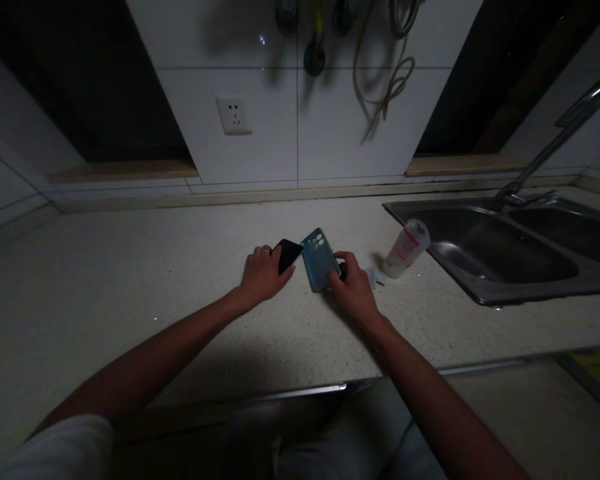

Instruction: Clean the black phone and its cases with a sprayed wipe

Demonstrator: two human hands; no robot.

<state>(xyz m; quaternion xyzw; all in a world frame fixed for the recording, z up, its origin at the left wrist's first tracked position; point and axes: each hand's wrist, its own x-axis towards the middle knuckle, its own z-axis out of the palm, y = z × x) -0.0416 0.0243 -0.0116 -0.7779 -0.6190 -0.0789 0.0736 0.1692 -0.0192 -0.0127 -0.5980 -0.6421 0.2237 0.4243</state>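
In the head view, my left hand point(264, 272) is closed round a dark smartphone point(290, 253), with a ring on one finger. Just to its right, my right hand point(351, 283) grips a blue-teal phone case point(320, 261) by its right edge, thumb on the near face. Camera cutouts show at the top of the case. The phone's corner comes right up to the case's upper left edge; whether they touch I cannot tell. A small dark item lies partly hidden by my right fingers. Beside that hand is a small whitish scrap point(376, 277).
A clear plastic cup point(407, 249) with red print stands tilted-looking on the pale countertop point(180, 267), right of my right hand. Farther right is a steel double sink point(490, 250) with a faucet point(555, 143). A wall socket point(233, 116) and a hanging cord point(393, 87) are behind.
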